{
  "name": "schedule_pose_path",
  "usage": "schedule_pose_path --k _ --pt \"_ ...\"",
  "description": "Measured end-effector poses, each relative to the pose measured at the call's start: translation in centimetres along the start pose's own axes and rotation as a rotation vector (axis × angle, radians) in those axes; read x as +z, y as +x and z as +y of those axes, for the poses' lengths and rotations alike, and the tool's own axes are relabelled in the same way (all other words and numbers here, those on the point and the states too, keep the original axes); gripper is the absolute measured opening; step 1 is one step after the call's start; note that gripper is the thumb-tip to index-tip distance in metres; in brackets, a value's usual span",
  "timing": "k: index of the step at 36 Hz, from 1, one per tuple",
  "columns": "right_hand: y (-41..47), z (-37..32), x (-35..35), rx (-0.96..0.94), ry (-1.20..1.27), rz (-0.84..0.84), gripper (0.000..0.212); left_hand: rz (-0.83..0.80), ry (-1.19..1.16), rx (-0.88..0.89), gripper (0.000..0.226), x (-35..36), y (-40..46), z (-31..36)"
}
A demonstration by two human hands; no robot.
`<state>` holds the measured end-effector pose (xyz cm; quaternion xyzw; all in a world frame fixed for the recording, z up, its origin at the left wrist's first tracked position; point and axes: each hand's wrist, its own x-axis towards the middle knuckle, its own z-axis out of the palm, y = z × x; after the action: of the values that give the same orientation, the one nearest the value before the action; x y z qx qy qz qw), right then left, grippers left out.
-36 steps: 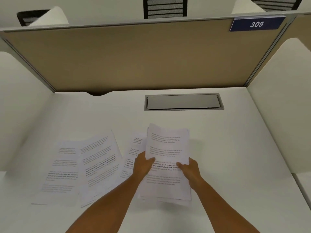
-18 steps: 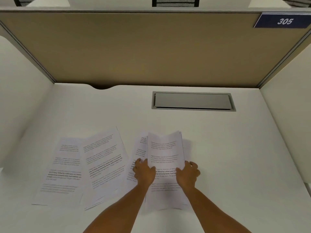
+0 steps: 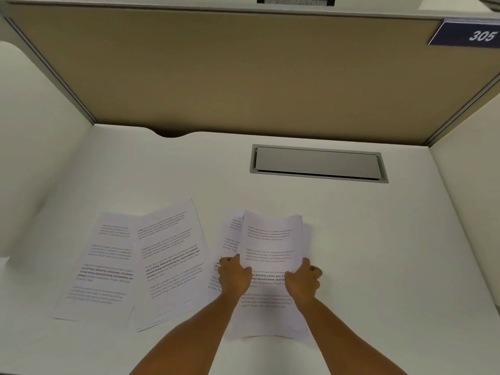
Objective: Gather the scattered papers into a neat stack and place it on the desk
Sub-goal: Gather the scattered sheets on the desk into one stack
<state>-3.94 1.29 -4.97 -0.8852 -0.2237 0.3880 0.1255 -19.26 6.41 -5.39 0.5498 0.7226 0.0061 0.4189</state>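
A small stack of printed papers (image 3: 272, 239) lies on the white desk (image 3: 378, 253) in front of me, its sides bowed up a little. My left hand (image 3: 234, 276) grips its left edge and my right hand (image 3: 303, 280) grips its right edge. One more sheet (image 3: 230, 234) sticks out from under the stack on the left. Further left, a loose sheet (image 3: 170, 255) lies tilted and overlaps another sheet (image 3: 105, 263) flat on the desk.
A grey cable hatch (image 3: 318, 163) is set into the desk behind the stack. A tan partition (image 3: 243, 71) closes the back, with white side panels (image 3: 29, 147) left and right. A blue sign (image 3: 468, 35) reads 305.
Both hands have lowered the stack toward the desk and shifted from on top of it to its left and right edges, squeezing it narrower. The sheets on the left have not moved.
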Motion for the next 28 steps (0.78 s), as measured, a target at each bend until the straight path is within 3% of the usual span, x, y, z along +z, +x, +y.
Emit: schedule_pose_path --k 6,11,17,19,24,28 --pt "-0.4 0.1 -0.8 0.036 0.17 -0.054 0.074 -0.005 0.003 0.009 0.042 -0.3 -0.5 0.0" --pt "-0.6 0.8 -1.6 0.083 0.446 -0.125 0.079 -0.058 -0.322 0.091 0.038 -0.6 -1.2 0.0" --pt "-0.4 0.9 -2.9 0.147 0.683 -0.225 0.099 -0.094 -0.454 0.047 0.055 -1.3 -1.5 -0.3" --pt "-0.5 1.0 -3.1 0.153 0.697 -0.267 0.091 -0.14 -0.514 0.052 0.059 -1.6 -1.7 -0.4" --pt "-0.8 1.7 -3.2 0.048 0.641 -0.272 0.035 -0.194 -0.582 0.139 0.041 -2.5 -2.2 -1.3" --pt "-1.2 1.4 -3.1 -0.008 0.622 -0.277 0.026 -0.158 -0.635 0.144 0.035 -3.4 -2.7 -2.1"
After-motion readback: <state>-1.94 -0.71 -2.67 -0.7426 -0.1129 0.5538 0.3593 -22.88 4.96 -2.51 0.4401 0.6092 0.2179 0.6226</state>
